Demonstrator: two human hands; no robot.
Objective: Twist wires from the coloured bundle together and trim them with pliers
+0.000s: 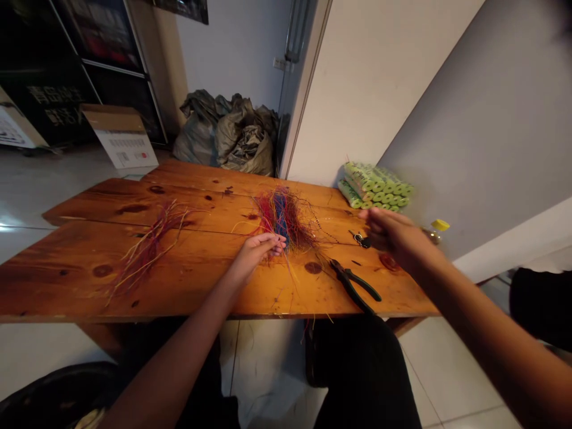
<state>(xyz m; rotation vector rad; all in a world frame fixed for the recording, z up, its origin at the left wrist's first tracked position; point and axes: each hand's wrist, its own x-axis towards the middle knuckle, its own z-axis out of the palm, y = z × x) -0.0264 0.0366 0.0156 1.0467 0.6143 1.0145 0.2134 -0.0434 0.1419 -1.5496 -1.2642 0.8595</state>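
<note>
My left hand (263, 244) is closed in a pinch on thin coloured strands, wire or thread, at the near side of a tangled bundle (295, 217). The bundle is red, blue and yellow, its loose ends spreading over the wooden table (214, 262). Raised above the table's right side, my right hand (388, 229) is blurred, with its fingers curled together; anything in them is too small to make out. Diagonal cutting pliers (355, 283) with dark handles lie between the hands, close to the front edge. Off to the left rests a smaller bunch of red and yellow strands (154, 247).
Green-and-white packaged rolls (378, 186) are stacked at the back right, against the wall. A key ring (358, 238) and a yellow-capped bottle (435, 229) are near my right hand. Grey sacks (232, 134) and a cardboard box (120, 137) stand beyond the table.
</note>
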